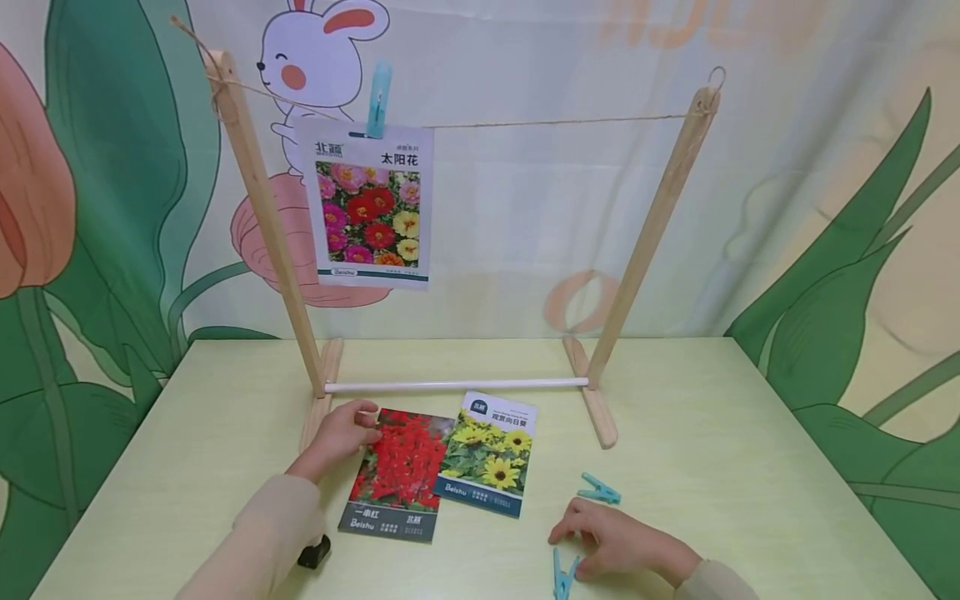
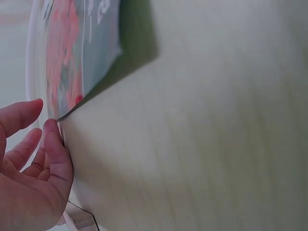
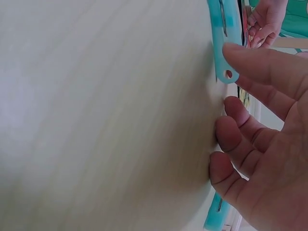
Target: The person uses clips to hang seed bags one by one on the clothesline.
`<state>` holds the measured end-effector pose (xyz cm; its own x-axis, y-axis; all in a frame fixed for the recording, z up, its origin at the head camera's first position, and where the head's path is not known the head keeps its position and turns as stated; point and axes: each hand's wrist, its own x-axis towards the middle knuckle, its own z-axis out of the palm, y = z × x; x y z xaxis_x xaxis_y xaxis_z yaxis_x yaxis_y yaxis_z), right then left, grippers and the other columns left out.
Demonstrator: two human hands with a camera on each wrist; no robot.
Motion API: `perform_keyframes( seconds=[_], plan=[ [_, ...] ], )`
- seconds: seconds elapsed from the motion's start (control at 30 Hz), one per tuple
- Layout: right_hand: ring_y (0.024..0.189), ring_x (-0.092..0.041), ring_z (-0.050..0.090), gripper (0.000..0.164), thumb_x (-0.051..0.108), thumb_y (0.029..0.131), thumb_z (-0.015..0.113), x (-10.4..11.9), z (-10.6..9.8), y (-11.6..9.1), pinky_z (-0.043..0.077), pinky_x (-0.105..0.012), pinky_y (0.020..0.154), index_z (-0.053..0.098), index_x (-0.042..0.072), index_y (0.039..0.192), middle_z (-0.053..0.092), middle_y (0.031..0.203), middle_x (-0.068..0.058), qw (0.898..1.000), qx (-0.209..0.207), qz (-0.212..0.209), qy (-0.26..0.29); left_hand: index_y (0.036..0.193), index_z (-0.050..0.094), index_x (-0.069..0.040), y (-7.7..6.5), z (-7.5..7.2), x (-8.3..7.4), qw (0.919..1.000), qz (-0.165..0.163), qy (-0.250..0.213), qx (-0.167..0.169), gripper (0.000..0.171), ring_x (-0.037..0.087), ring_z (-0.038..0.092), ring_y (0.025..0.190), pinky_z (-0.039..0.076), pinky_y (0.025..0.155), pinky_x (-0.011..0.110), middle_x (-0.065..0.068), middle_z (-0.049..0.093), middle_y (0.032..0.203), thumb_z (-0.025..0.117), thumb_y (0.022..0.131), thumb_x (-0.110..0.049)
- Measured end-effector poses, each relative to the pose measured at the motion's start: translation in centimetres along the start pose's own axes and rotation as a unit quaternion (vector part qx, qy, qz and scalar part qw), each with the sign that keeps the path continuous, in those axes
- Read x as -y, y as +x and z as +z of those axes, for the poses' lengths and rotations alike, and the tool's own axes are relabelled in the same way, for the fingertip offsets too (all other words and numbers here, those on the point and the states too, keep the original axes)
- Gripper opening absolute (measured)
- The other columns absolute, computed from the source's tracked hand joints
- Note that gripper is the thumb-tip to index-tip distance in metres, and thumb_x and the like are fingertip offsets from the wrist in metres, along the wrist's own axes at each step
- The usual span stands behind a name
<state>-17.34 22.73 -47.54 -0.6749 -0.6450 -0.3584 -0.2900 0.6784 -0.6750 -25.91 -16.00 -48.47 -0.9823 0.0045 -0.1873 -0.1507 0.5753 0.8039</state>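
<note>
My left hand (image 1: 341,433) is at the upper left edge of a red-flower seed packet (image 1: 408,458), fingertips right at the edge. In the left wrist view the thumb stands apart from the fingers beside the packet (image 2: 70,57). My right hand (image 1: 618,546) reaches low over a light blue clothespin (image 1: 562,575) on the table, with thumb and index finger around its spread handle ends. The thumb overlaps the clothespin's handle (image 3: 224,57) in the right wrist view. A second blue clothespin (image 1: 600,489) lies just beyond that hand. A yellow sunflower seed packet (image 1: 491,454) overlaps the red one.
A wooden stand with left post (image 1: 262,217), right post (image 1: 656,229) and white crossbar (image 1: 457,385) stands behind the packets. From its string (image 1: 555,123) hangs another flower packet (image 1: 371,208), clipped by a blue clothespin (image 1: 379,96). A printed curtain (image 1: 495,233) backs the table (image 1: 690,408).
</note>
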Motion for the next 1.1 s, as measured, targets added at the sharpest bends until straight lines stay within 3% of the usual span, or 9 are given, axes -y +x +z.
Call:
perform_keyframes(
  seconds=[0.33,0.63,0.87,1.1],
  plan=[
    [0.077,-0.007,0.040,0.028,0.015,0.074,0.069,0.08,0.08,0.05,0.034,-0.018,0.065,0.063,0.027,0.098,0.045,0.089,0.007,1.000,-0.003,0.005,-0.010,0.119,0.047,0.002,0.28,0.17,-0.16,0.9999,-0.007,0.012,0.010,0.045,0.017,0.050,0.071,0.042,0.055,0.022,0.012,0.054,0.090,0.063,0.077,-0.006],
    [0.077,-0.007,0.040,0.028,0.016,0.073,0.070,-0.10,0.22,0.17,0.034,-0.018,0.064,0.063,0.029,0.098,0.045,0.088,0.007,1.000,-0.007,0.009,-0.007,0.120,0.047,0.001,0.10,0.13,-0.61,0.9982,-0.002,0.057,0.018,0.049,0.021,0.048,0.080,0.042,0.071,0.031,0.012,0.053,0.092,0.066,0.075,-0.007],
    [0.076,-0.006,0.040,0.029,0.016,0.073,0.070,-0.21,0.21,0.22,0.035,-0.018,0.064,0.063,0.029,0.098,0.045,0.088,0.008,1.000,-0.006,0.009,-0.012,0.121,0.047,0.000,-0.02,0.22,-0.67,0.9972,-0.002,0.070,0.027,0.050,0.021,0.046,0.081,0.040,0.071,0.030,0.010,0.050,0.090,0.066,0.075,-0.005],
    [0.077,-0.005,0.040,0.028,0.017,0.074,0.069,-0.40,0.33,0.36,0.035,-0.018,0.065,0.063,0.031,0.098,0.046,0.089,0.010,1.000,-0.006,0.014,-0.016,0.119,0.048,0.000,-0.33,0.05,-0.74,0.9958,0.021,0.083,0.033,0.051,0.019,0.043,0.076,0.038,0.066,0.028,0.009,0.049,0.085,0.067,0.071,-0.002]
  ],
)
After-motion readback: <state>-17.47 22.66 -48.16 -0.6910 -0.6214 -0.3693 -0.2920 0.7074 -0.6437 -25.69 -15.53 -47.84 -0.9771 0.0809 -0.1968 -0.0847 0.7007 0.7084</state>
